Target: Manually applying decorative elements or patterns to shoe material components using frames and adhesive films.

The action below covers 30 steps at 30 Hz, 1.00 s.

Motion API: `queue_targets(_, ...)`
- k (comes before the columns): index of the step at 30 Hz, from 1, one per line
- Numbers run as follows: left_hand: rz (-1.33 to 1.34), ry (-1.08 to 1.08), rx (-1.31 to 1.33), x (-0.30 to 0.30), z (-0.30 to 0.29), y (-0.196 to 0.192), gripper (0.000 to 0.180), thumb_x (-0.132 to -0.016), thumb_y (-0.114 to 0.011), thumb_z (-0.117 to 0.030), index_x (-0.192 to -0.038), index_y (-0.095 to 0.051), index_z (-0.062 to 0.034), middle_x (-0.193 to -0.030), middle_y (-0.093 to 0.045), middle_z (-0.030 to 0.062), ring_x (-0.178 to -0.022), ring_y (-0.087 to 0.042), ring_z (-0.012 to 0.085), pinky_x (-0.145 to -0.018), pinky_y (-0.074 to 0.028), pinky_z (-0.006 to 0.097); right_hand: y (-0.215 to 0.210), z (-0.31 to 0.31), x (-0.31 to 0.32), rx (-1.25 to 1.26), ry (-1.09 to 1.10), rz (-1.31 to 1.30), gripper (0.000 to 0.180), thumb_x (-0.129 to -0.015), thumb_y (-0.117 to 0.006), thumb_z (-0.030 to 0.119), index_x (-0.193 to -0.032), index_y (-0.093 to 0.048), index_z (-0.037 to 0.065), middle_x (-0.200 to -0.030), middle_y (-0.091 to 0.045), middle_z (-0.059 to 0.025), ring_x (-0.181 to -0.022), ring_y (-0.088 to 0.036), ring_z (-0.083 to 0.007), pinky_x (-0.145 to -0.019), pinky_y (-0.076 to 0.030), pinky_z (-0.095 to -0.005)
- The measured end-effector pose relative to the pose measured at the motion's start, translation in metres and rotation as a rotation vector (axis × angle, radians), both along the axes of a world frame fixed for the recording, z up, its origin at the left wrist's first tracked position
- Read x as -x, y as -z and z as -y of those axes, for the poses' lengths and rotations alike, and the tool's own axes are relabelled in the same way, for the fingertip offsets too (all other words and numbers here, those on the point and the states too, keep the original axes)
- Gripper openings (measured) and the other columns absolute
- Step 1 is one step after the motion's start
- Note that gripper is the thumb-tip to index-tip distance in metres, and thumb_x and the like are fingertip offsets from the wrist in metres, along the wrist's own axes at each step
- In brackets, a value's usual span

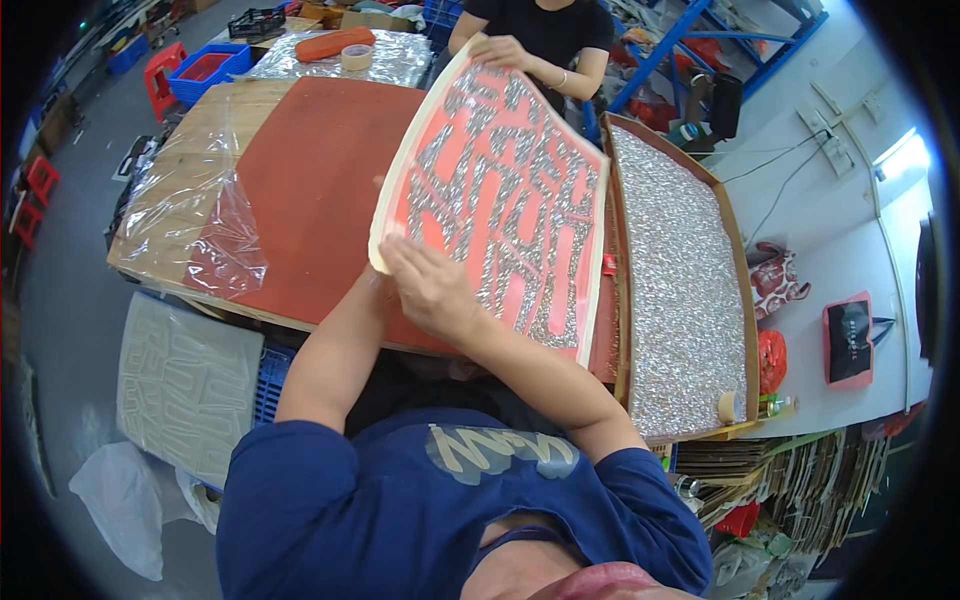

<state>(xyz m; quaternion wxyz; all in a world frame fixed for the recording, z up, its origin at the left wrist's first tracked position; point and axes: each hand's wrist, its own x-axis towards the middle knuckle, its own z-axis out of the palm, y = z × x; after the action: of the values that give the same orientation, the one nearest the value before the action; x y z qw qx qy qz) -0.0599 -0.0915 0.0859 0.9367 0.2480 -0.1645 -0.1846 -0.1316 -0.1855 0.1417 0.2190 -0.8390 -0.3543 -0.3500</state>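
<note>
One wooden worktable (262, 96) with red board (310, 180), eleven o'clock; one brown-rimmed tray (622, 330) of silvery glitter, two o'clock; one blue rack (665, 45), one o'clock. One patterned pink sheet (490, 205), twelve o'clock, tilted above the board: right hand (430, 287) closed on its near-left corner; left hand (378, 284) mostly hidden behind, grip indeterminable; co-worker's hand (503, 52) at its far edge.

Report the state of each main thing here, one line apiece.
Sheet: raised, tilted
Right grip: closed on the sheet's near left corner
Other person's hand: on the sheet's far edge
Tray: filled with silvery bits
Film: wrinkled, draped over the table
Blue baskets: stacked
White bag: crumpled
Light: on
</note>
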Motion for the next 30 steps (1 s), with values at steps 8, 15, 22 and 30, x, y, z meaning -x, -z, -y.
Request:
queue_targets(8, -0.385, 0.022, -0.499, 0.08, -0.119, 0.037, 0.042, -0.1, -0.037, -0.034, -0.121, -0.051, -0.0004, -0.11, -0.061, 0.0114, -0.095, -0.063, 0.0198, -0.079, -0.054, 0.034, 0.057, -0.058, 0.001, -0.223, 0.021, -0.751, 0.015, -0.083, -0.061, 0.008, -0.096, -0.061, 0.001, -0.091, -0.062, -0.0155, -0.079, -0.062, -0.0307, -0.067, -0.048, -0.0362)
queue_targets(15, -0.304, -0.116, -0.75, 0.092, -0.106, 0.045, 0.029, -0.096, -0.049, -0.013, -0.12, -0.055, 0.0016, -0.104, -0.063, 0.0091, -0.092, -0.064, 0.017, -0.078, -0.055, 0.03, 0.096, -0.044, -0.008, -0.319, 0.055, -1.198, 0.016, -0.085, -0.06, 0.015, -0.083, -0.062, -0.001, -0.084, -0.06, -0.0165, -0.08, -0.061, -0.031, -0.07, -0.047, -0.0399)
queue_targets(22, -0.233, -0.037, -0.814, 0.088, -0.114, 0.051, 0.029, -0.096, -0.05, -0.018, -0.112, -0.058, 0.0049, -0.101, -0.064, 0.0107, -0.088, -0.065, 0.0182, -0.077, -0.056, 0.032, 0.11, -0.051, 0.006, -0.376, 0.075, -1.173, 0.014, -0.088, -0.054, 0.014, -0.088, -0.056, 0.0, -0.085, -0.056, -0.0174, -0.082, -0.057, -0.0349, -0.072, -0.046, -0.0424)
queue_targets(30, -0.232, -0.088, -0.995, 0.095, -0.12, 0.052, 0.026, -0.095, -0.053, -0.02, -0.097, -0.059, 0.0046, -0.09, -0.066, 0.0108, -0.078, -0.066, 0.0171, -0.071, -0.056, 0.03, 0.123, -0.063, 0.026, -0.574, 0.091, -0.941, 0.01, -0.088, -0.05, 0.009, -0.088, -0.051, -0.001, -0.087, -0.053, -0.017, -0.083, -0.055, -0.0331, -0.074, -0.044, -0.0403)
